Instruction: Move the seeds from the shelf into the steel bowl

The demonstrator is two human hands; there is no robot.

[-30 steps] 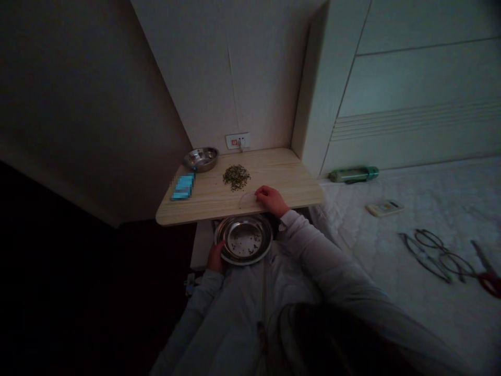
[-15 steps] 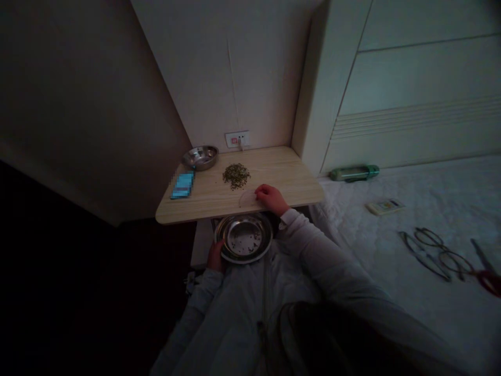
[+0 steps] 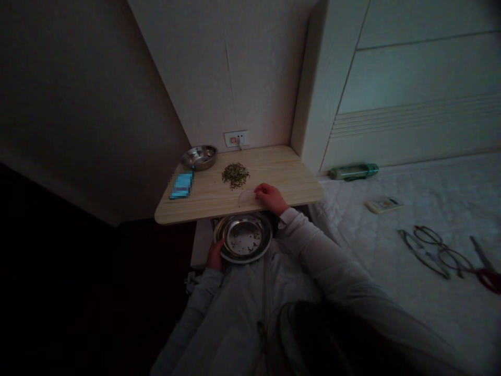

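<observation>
We hold a shiny bowl [image 3: 243,237] with our left hand [image 3: 215,255]. The bowl sits low, just under the near edge of the tabletop [image 3: 203,201]. Our fingers wrap around its left rim. A few dark bits lie inside the bowl.

Our right hand [image 3: 270,197] rests on the tabletop near the front edge. Its fingers curl together on a thin, pale piece [image 3: 246,197], but the room is too dark for us to tell what that piece is.

A little pile of dark seeds [image 3: 235,174] lies on the tabletop, just past our right hand. A second bowl [image 3: 199,156] stands at the back left corner. A blue card [image 3: 182,185] lies in front of it. A wall socket [image 3: 236,138] is behind the pile.

On the bed [image 3: 391,261] to our right lie a green tube [image 3: 353,171], a remote [image 3: 383,204], two pairs of glasses [image 3: 434,249] and scissors [image 3: 485,269].
</observation>
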